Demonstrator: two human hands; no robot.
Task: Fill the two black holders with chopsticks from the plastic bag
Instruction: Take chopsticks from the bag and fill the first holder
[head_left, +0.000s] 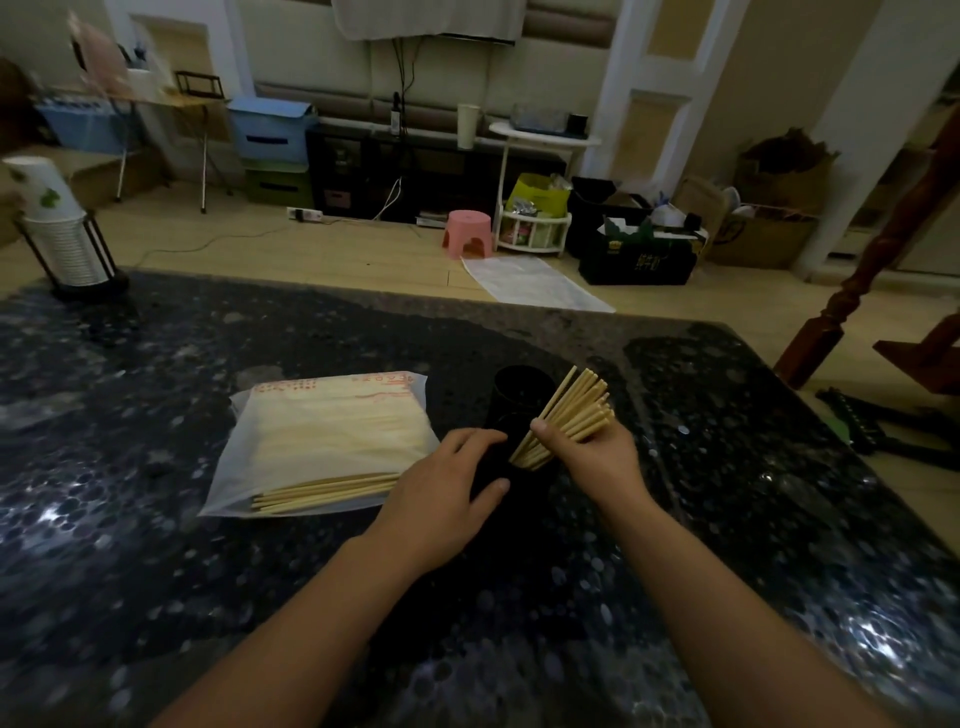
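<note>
The left hand (441, 488) curls around the near black holder (493, 467), thumb on one side and fingers on the other, while the right hand (597, 457) clamps a fanned bundle of chopsticks (569, 415) — lower ends at the holder's mouth, tops splayed up and to the right.

Far left on the dark speckled table (208, 571) stands a wire rack with a stack of paper cups (57, 228), well apart from everything else. Next comes the plastic bag (332, 436), lying flat with red print along its far edge, packed with pale chopsticks — a few loose chopsticks (327, 491) poke out of its near opening, tips close to the left wrist. Just right of the bag, the second black holder (522, 387) stands upright behind the gripped one, touching or nearly touching the bundle; I can't tell which. Whether either holder has chopsticks deep inside is hidden in the dark.
</note>
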